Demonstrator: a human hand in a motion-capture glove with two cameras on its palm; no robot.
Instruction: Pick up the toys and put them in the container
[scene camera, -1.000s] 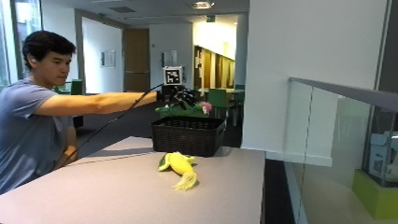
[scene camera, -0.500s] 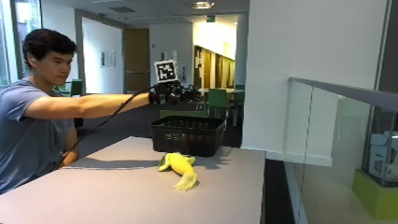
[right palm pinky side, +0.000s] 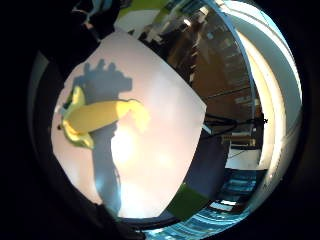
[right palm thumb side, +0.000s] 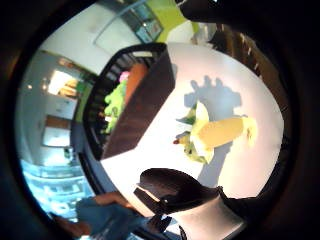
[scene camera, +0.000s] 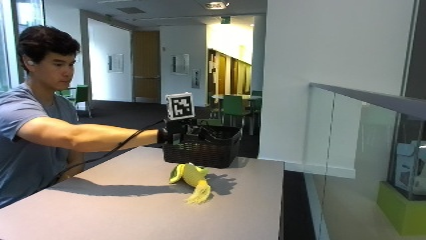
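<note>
A yellow plush toy (scene camera: 188, 176) with a green part lies on the grey table (scene camera: 113, 207), just in front of the black wire basket (scene camera: 214, 153). My gloved right hand (scene camera: 174, 136) hovers over the table at the basket's near left side, above and a little behind the toy, holding nothing, fingers relaxed. In the thumb side palm view the toy (right palm thumb side: 215, 134) lies below the palm beside the basket wall (right palm thumb side: 140, 117), and a gloved finger (right palm thumb side: 170, 192) shows at the edge. Inside the basket lie a green toy (right palm thumb side: 112, 107) and a pink one (right palm thumb side: 124, 76). The little finger side view shows the toy (right palm pinky side: 95, 117) on the tabletop.
The basket stands at the table's far end. A glass railing (scene camera: 353, 150) runs along the right, past the table's right edge. A white wall (scene camera: 333, 75) rises behind the basket. The bare arm stretches across the table's left half.
My hand has come back from above the basket and dropped lower, towards the person, to hover over the table near the yellow toy. The toy and basket have not moved.
</note>
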